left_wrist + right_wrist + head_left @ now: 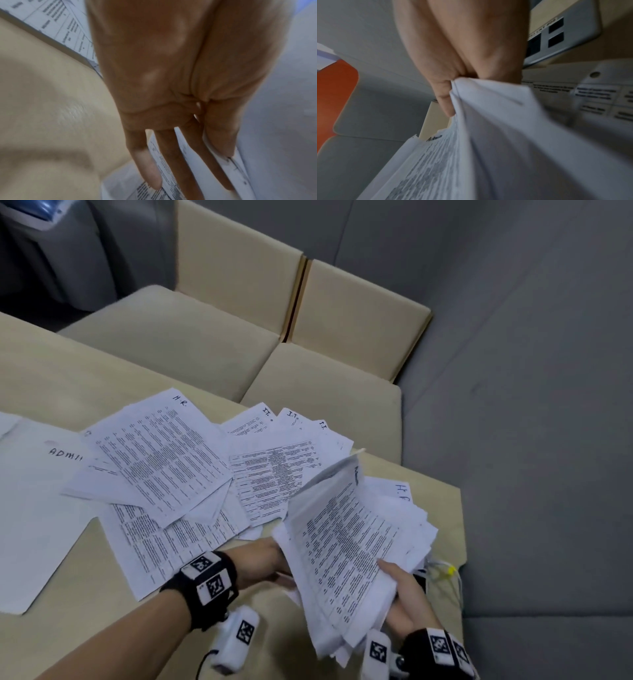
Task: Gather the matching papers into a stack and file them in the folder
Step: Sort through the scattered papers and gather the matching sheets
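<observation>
A thick stack of printed papers (346,542) is lifted and tilted above the table's right front corner. Its top sheet reads "Admin" (435,138). My right hand (397,580) grips the stack's lower right side, thumb on top and fingers beneath; in the right wrist view the thumb (445,97) pinches the sheets. My left hand (274,563) holds the stack's left edge, its fingers (149,162) straight, with sheets (161,162) between them and the thumb. A white folder (34,508) marked "ADMI" lies flat at the left.
Loose sheets marked H.R. (161,453) and I.T. (274,467) overlap across the middle of the beige table (68,378). More H.R. sheets (400,491) lie under the stack. A yellow-tipped cable (448,570) sits by the right edge. Beige seat cushions (191,337) stand beyond.
</observation>
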